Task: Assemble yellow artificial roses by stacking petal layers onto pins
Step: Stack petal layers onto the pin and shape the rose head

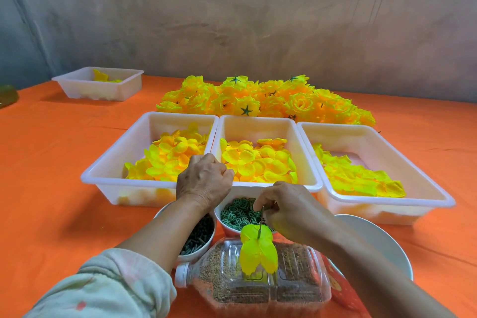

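Observation:
My right hand point(291, 214) pinches a thin pin point(261, 222) that carries yellow-green petal layers point(259, 250), hanging over a plastic bottle. My left hand point(204, 181) reaches forward with its fingers curled at the front left corner of the middle tray point(307, 183), among loose yellow petals point(258, 162). Its fingertips are hidden, so I cannot tell whether they hold a petal. The left tray point(103, 183) and the right tray point(387, 204) also hold yellow petals. A heap of finished yellow roses point(265, 100) lies behind the trays.
A bowl of green rings point(237, 212) and a bowl of dark green pieces point(198, 237) stand under my forearms. The clear bottle point(232, 284) lies on its side with brown grains inside. A white plate point(376, 240) sits right, a small tray point(77, 85) far left on the orange cloth point(51, 162).

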`<state>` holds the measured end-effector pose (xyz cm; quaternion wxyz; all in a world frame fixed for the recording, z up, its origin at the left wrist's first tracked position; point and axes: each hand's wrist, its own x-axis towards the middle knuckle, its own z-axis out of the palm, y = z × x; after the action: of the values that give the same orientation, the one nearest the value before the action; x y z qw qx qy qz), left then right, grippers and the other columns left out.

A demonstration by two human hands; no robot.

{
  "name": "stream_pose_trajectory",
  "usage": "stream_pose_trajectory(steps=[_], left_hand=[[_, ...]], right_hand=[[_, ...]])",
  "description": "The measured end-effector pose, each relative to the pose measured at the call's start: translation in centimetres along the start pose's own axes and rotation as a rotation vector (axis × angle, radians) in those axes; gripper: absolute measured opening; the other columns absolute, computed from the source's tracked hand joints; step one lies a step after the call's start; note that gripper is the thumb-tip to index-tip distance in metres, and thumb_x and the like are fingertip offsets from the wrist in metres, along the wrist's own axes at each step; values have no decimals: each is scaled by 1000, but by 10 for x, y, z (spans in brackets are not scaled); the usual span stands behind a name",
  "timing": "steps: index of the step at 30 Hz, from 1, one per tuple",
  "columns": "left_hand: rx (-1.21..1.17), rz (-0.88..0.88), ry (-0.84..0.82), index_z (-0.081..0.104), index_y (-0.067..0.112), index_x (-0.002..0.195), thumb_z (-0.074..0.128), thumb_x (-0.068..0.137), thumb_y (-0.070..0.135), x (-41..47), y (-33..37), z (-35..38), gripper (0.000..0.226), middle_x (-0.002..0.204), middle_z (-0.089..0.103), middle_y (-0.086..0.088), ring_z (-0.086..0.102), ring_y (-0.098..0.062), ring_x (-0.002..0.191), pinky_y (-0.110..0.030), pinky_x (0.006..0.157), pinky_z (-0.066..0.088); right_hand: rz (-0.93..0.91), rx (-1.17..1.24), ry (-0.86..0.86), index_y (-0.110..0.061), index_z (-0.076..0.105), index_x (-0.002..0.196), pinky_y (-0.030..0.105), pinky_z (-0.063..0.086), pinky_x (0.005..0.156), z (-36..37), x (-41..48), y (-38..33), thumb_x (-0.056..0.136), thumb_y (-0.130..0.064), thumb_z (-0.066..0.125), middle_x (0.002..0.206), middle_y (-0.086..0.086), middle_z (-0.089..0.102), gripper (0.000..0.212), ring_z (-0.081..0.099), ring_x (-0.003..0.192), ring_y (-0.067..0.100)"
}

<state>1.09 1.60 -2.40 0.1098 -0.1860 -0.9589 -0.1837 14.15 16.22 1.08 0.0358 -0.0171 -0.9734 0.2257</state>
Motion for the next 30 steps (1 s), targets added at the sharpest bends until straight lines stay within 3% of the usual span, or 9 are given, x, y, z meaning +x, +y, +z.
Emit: stream_pose_trajectory(steps=[3, 7, 14, 22, 25, 30], left_hand=[[9, 2, 10, 70, 32, 103, 38, 97, 48, -1, 0, 0, 37, 114, 55, 12, 41, -16, 118, -29, 78, 33], [21, -1, 4, 70, 32, 104, 37, 97, 48, 0, 2, 1, 38, 116, 55, 12, 40, -15, 120, -30, 80, 36], [30, -5, 8, 71, 32, 104, 35, 97, 48, 0, 1, 1, 40, 117, 55, 13, 40, -15, 122, -31, 80, 36], [54, -5, 23, 72, 31, 102, 35, 96, 46, -2, 2, 3, 40, 117, 56, 14, 40, -14, 120, -29, 76, 32], [58, -7, 25, 72, 30, 101, 35, 96, 47, -2, 1, 4, 40, 115, 56, 15, 40, -14, 120, -29, 76, 33], [54, -3, 32, 72, 30, 99, 34, 96, 47, -1, 2, 4, 41, 114, 56, 15, 40, -13, 119, -29, 75, 34]], right_hand=[[42, 80, 53, -25, 71, 91, 19, 46, 65, 2, -3, 0, 84, -8, 57, 79, -5, 64, 23, 64, 76, 15], [123, 474, 62, -27, 67, 85, 39, 60, 69, -1, -9, 0, 89, -10, 59, 65, 2, 72, 19, 71, 62, 18], [193, 848, 48, -17, 68, 98, 26, 57, 74, -1, -18, -1, 91, 1, 59, 67, 0, 71, 21, 72, 70, 15], [171, 1268, 83, -5, 64, 101, 22, 57, 65, -13, -35, -12, 92, 8, 55, 82, 10, 73, 18, 73, 79, 22], [115, 1319, 60, -6, 62, 102, 23, 56, 66, -18, -43, -18, 88, 0, 62, 91, 13, 74, 16, 73, 83, 23], [-15, 1319, 28, -23, 76, 86, 25, 55, 62, -31, -54, -25, 63, -24, 84, 90, 12, 74, 24, 72, 77, 23]])
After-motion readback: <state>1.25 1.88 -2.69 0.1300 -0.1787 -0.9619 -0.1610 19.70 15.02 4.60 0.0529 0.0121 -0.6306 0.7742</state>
